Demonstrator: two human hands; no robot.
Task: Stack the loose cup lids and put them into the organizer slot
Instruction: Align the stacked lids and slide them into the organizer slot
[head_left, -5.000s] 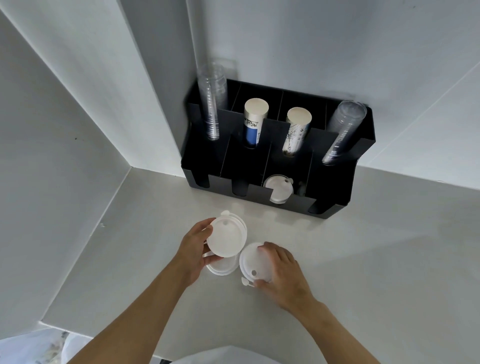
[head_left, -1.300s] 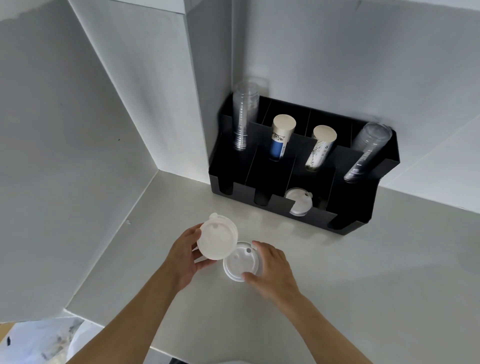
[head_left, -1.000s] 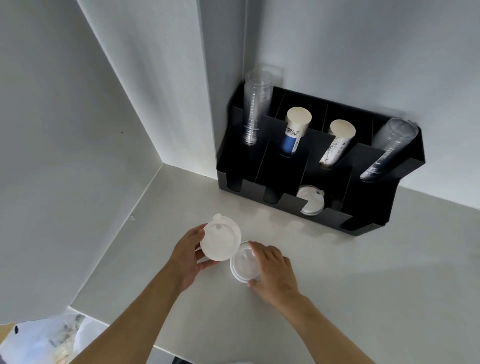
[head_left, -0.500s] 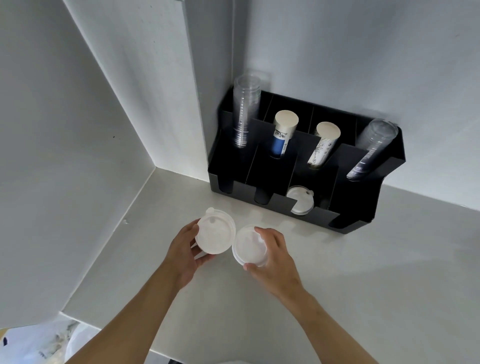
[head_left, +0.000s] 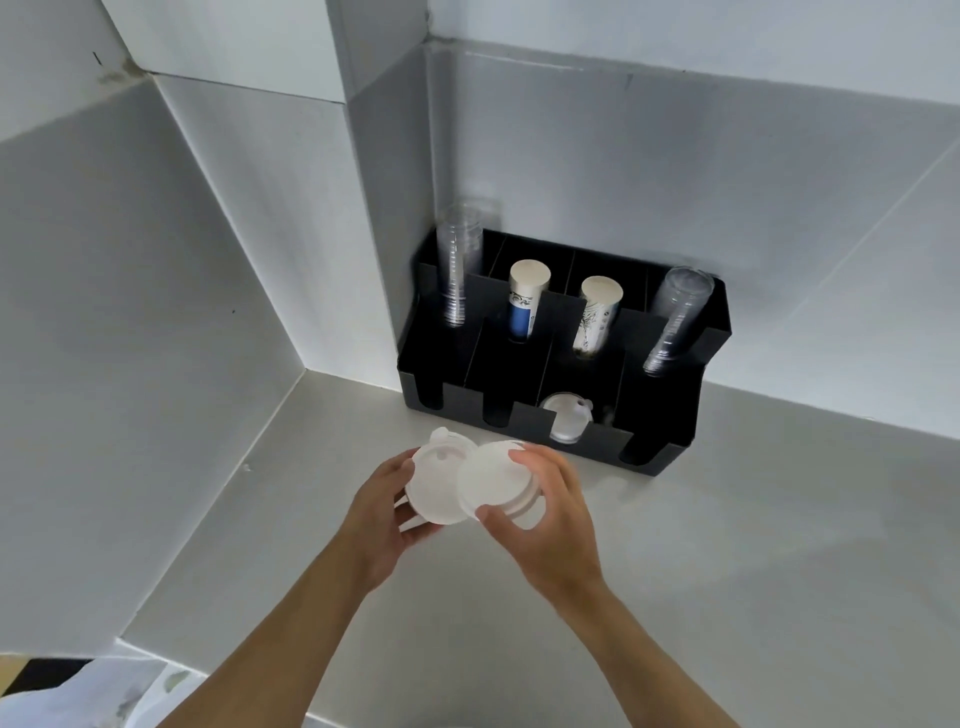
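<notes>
Hands meet mid-frame over counter (head_left: 727, 545). Black organizer (head_left: 670, 415) at 1 o'clock from hands, against wall; one lid (head_left: 565, 420) already in front slot, so likely target. Left hand (head_left: 382, 512) curled round lid stack (head_left: 434, 488), tilted toward partner. Right hand (head_left: 553, 512) pinches second lid group (head_left: 493, 488) by rim, overlapping stack edge, probably to nest them.

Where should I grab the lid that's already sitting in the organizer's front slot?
Grip the lid by its upper rim, reaching down from above: it stands on edge in the organizer, with its lower part behind the front wall and only its top showing through the notch.
</notes>
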